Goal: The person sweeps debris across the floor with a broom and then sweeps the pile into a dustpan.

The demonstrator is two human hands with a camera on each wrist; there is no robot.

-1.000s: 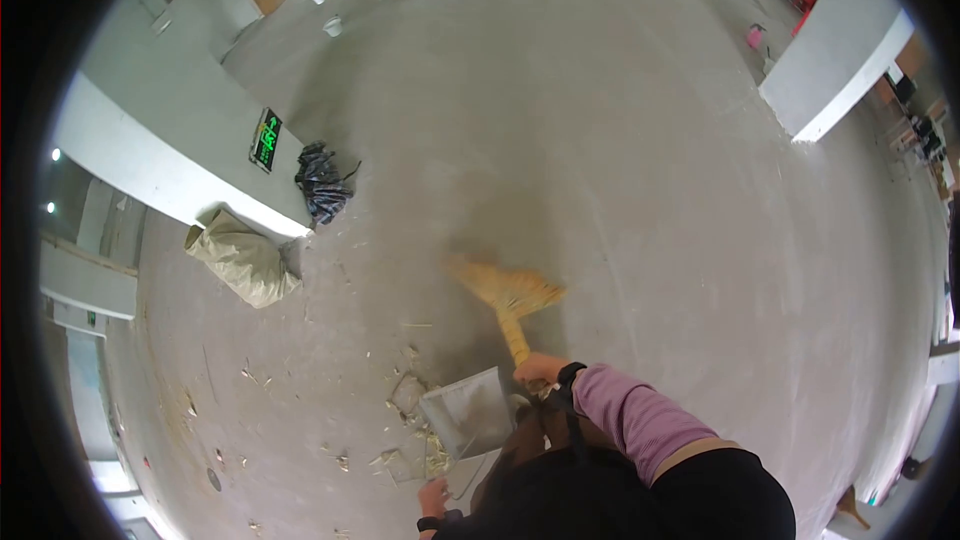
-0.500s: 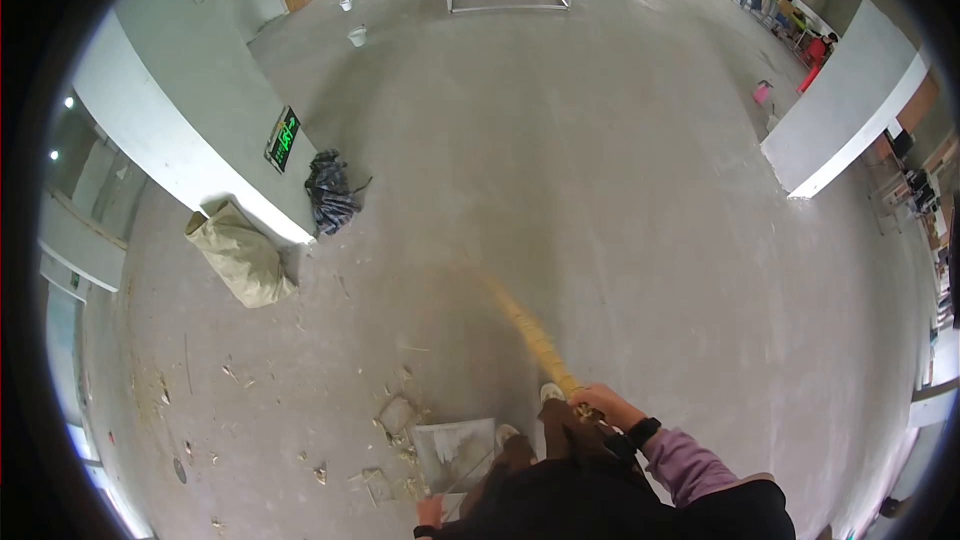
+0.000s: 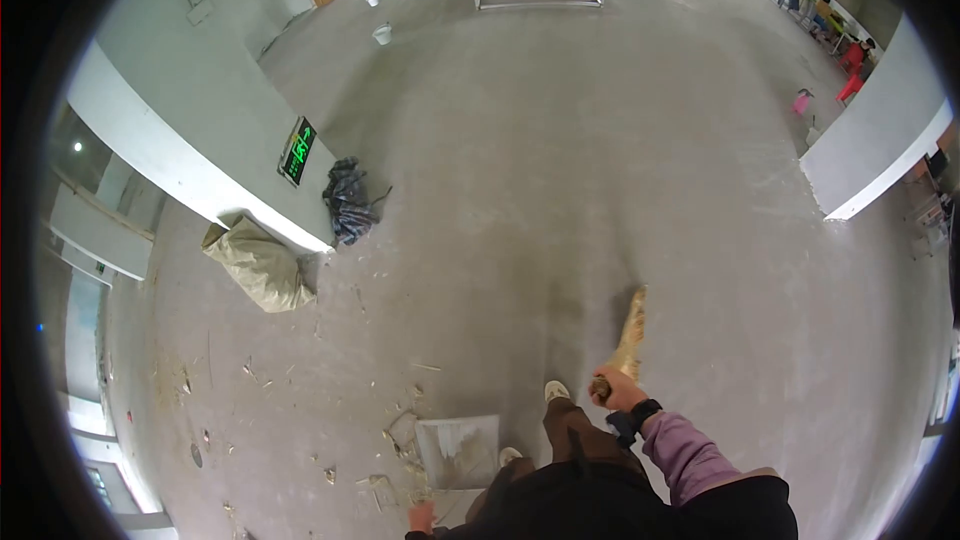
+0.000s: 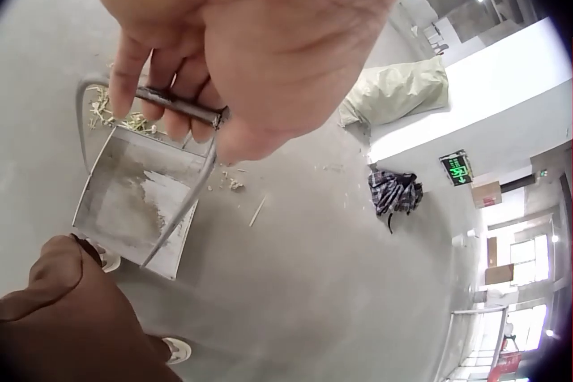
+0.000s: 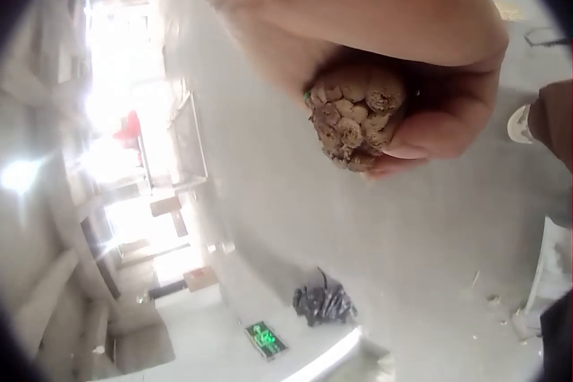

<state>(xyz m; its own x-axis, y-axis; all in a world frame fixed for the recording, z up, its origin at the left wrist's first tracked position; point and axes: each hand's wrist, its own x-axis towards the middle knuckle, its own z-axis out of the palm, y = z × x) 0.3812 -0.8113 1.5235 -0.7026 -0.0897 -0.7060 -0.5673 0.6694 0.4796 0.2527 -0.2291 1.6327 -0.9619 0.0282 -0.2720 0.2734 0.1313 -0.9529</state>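
Observation:
My right hand point(image 3: 622, 392) grips the handle of a straw broom point(image 3: 630, 332), whose yellowish head points forward over the floor. In the right wrist view the bundled stalk ends of the broom's handle point(image 5: 354, 122) stick out of the fist. My left hand point(image 4: 260, 51) holds the crossbar of a thin bent-metal handle point(image 4: 199, 180) on a square, scuffed grey dustpan point(image 4: 134, 196). The dustpan hangs low beside my feet, left of my legs in the head view. Pale plant scraps point(image 3: 405, 450) lie on the floor along its left side.
A stuffed beige sack point(image 3: 260, 265) and a dark plaid bundle point(image 3: 350, 202) lie by the left pillar point(image 3: 215, 140). More scraps point(image 3: 250, 370) dot the floor at left. Farther off are white buckets point(image 3: 382, 35), a metal frame point(image 3: 540, 6) and a right-hand pillar point(image 3: 880, 130).
The broom has swung from ahead of me over to the right, its head now seen narrow. My right hand has moved right with it. The dustpan stays low at the left in my left hand.

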